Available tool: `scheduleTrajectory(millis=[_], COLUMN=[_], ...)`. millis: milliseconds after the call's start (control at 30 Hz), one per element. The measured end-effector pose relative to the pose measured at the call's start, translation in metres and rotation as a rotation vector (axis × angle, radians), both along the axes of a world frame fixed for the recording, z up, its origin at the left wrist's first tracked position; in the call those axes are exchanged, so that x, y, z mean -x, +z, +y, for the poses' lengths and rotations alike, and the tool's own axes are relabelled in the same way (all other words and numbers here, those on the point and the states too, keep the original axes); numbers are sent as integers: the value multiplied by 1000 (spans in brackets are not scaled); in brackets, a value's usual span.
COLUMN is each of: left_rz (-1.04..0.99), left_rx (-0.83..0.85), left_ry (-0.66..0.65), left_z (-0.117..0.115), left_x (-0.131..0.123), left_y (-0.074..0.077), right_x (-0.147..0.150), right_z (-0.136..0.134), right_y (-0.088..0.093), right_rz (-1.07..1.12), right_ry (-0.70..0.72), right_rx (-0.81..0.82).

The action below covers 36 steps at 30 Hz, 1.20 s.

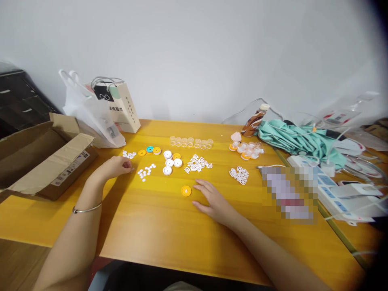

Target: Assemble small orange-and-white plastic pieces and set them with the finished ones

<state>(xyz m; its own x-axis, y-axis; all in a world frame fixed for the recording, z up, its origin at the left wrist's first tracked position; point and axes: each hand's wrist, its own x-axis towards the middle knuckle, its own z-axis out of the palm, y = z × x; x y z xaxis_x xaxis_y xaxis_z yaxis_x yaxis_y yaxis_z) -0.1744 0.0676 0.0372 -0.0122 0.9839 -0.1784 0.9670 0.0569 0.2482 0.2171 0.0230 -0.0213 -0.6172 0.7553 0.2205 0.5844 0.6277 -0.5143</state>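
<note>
My left hand (120,165) is closed in a pinch between two groups of small white plastic pieces. A small whitish bit shows at its fingertips; whether it is held, I cannot tell. My right hand (214,201) rests open, fingers apart, just right of a scalloped orange cap (186,190) with a pale centre. Small white discs (144,173) lie scattered beside my left hand, with more white pieces (129,154) behind it. Further back are white round caps (167,170), orange caps (157,150) and a teal cap (149,150). White openwork pieces (198,163) form a pile.
Clear cups (190,142) line up at the back. To the right lie another openwork pile (239,176), assembled orange-and-clear pieces (247,150), a drink bottle (255,120), green cloth (300,139) and a power strip (327,190). An open cardboard box (72,171) and bags (124,107) stand left.
</note>
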Motion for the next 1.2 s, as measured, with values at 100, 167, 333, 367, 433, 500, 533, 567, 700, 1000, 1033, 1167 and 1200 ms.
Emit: scheduleTrajectory(millis=[100,167,333,367,433,500,533,567,700,1000,1033,1167,1200], left_rz=[13,16,-1,-15,-86,-212,-281,-345,-453,-355,-360,-371,-372], left_rx=[-6,-3,-13,-21,-30,-29,-25,-19,26,114,115,98,91], left_ry=[-6,-11,-1,4,2,-40,-78,-121,-287,-578,-572,-552,-560], left_z=[0,1,1,1,-1,-4,-5,-8,-17,-26,-25,-23,-23], left_x=[0,0,1,1,-1,-6,-11,-18,-56,-119,-119,-112,-111], left_y=[0,0,2,3,7,12,15,18,19,-15,-16,-14,-14], right_x=[0,0,0,0,0,0,0,0,0,1,1,0,0], right_z=[0,0,0,0,0,0,0,0,1,1,1,2,2], right_y=[-1,0,0,0,0,-1,-1,-2,-2,-1,-1,-1,-1], right_rz=[5,3,-2,0,1,-1,-1,1,10,3,6,12,10], right_ry=[2,4,-1,-2,-4,-3,-3,-4,-10,-3,-1,0,-1], right_rx=[0,2,4,4,3,2,2,2,1,-7,-8,-8,-7])
